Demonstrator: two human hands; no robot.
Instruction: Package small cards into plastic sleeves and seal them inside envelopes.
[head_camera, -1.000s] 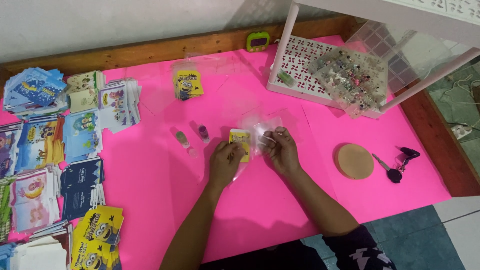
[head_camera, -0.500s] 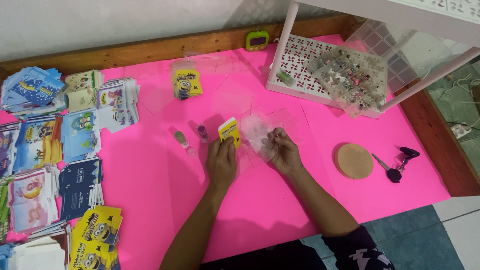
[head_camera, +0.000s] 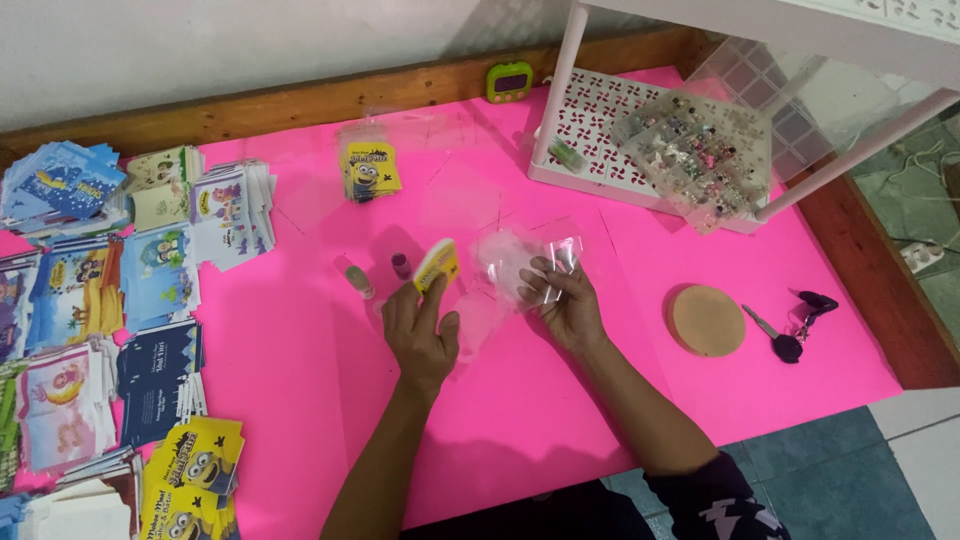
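- The left hand (head_camera: 420, 325) is pinching a yellow card (head_camera: 437, 264) above the pink surface (head_camera: 520, 420), its grip clenched on the card's lower edge;
- The right hand (head_camera: 565, 305) is grasping a clear bag (head_camera: 520, 265), just beside the card;
- Two small vials (head_camera: 378, 272) are lying near the left hand;
- A clear box (head_camera: 700, 160) is holding small mixed beads, sitting on a white rack (head_camera: 600, 110);
- Card stacks (head_camera: 100, 290) are lining the left; a cork disc (head_camera: 706, 320) and keys (head_camera: 795, 325) are lying right.
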